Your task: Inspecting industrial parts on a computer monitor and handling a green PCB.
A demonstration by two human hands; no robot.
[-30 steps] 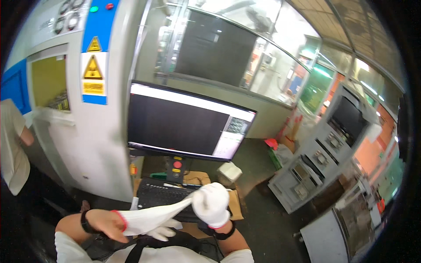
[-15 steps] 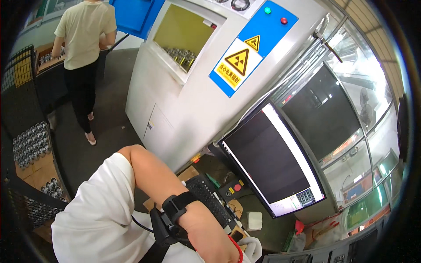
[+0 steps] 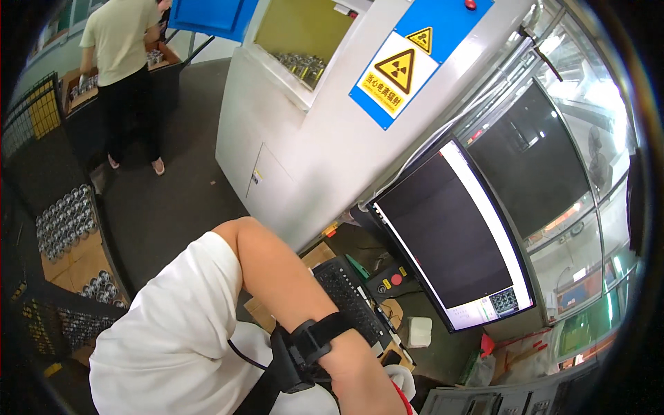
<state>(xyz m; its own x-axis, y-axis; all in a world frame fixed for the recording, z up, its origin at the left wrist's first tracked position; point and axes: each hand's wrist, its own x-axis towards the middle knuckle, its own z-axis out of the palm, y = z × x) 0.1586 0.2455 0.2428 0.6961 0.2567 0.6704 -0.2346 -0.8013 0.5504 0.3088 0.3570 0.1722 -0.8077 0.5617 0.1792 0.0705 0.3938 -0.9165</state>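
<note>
My left arm comes in from the lower left in a white sleeve point(image 3: 166, 311), elbow bent, and the bare forearm point(image 3: 283, 280) runs down to the right. A black strap with a small device point(image 3: 294, 360) is fastened round it, and a red band point(image 3: 402, 400) circles the wrist. The hand itself lies below the lower edge. Neither hand shows. Beside the forearm lies a black keyboard point(image 3: 346, 297), partly covered by the arm. A white, cloth-like shape point(image 3: 402, 379) sits by the wrist; what it is I cannot make out.
A lit monitor point(image 3: 449, 235) stands right of the keyboard, near a control box with a red button point(image 3: 395, 279) and a white block point(image 3: 419, 332). A large pale machine point(image 3: 277, 138) bears warning signs. Metal parts point(image 3: 66, 221) stand on cardboard at left. Another person point(image 3: 124, 62) stands at far left.
The view has shifted, so the machine, monitor and keyboard sit further right. My left arm stays bent. The other person has shifted stance, and boxes of parts beside them show more.
</note>
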